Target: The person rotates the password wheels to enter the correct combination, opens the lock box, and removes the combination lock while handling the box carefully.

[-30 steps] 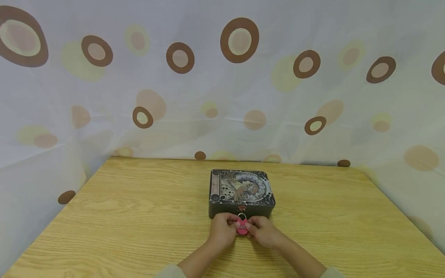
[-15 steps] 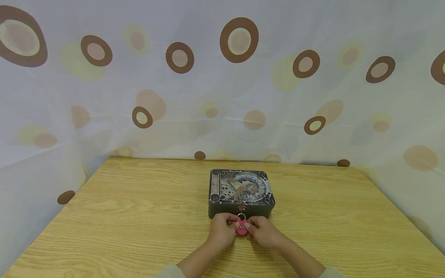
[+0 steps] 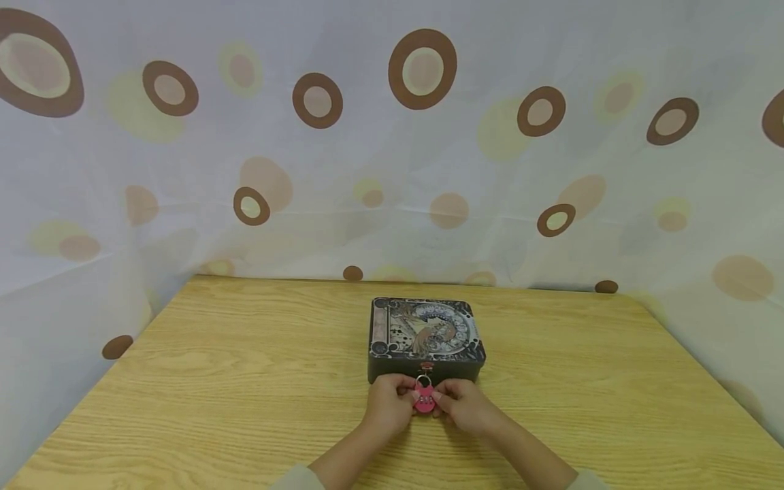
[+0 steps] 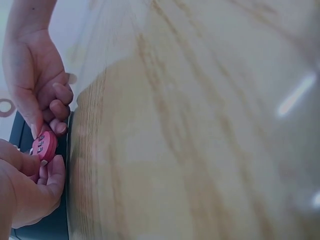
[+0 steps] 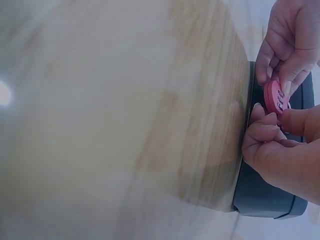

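Note:
A pink combination padlock (image 3: pixel 425 401) with number dials is in front of a dark tin box (image 3: pixel 427 331) with a patterned lid. Its metal shackle sits at the red clasp (image 3: pixel 426 367) on the box's front; whether it passes through cannot be made out. My left hand (image 3: pixel 389 407) pinches the padlock's left side between thumb and fingers. From the right, my right hand (image 3: pixel 468 408) pinches the other side, thumb by the dials. Both wrist views show the padlock (image 4: pixel 45 145) between the two hands, close to the box's dark front wall (image 5: pixel 265 192).
The box stands on a light wood-grain table (image 3: pixel 245 381). Behind and at both sides hangs a pale curtain (image 3: pixel 380 156) with brown and beige circles.
The padlock has tilted a little and shifted slightly left, with both hands still gripping it. The box stays in place.

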`<action>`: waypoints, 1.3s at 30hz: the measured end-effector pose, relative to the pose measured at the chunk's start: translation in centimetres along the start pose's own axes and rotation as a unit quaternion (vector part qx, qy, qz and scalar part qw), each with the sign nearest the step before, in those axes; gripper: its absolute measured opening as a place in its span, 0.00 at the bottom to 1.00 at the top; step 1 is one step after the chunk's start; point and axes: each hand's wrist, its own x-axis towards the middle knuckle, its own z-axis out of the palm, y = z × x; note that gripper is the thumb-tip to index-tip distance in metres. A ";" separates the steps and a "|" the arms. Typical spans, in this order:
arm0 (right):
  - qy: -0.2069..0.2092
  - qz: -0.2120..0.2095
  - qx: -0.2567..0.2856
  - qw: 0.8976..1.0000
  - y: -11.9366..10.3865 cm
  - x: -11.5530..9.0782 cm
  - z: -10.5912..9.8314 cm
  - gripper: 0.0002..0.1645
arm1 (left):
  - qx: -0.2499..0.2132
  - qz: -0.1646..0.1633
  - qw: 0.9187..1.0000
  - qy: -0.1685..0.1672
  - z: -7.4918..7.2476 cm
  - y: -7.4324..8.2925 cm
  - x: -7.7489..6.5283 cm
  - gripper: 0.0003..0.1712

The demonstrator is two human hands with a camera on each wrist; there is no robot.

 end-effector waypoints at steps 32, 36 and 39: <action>-0.022 -0.015 0.001 1.000 0.4 0.4 0.1 0.11 | -0.003 0.003 1.000 -0.009 0.0 0.3 -0.1 0.04; -0.024 -0.010 0.007 1.000 0.2 0.2 0.1 0.11 | 0.000 0.004 1.000 -0.008 0.0 0.3 -0.2 0.04; -0.023 -0.013 0.008 1.000 0.3 0.3 0.1 0.11 | 0.000 0.004 1.000 -0.007 0.0 0.3 -0.2 0.04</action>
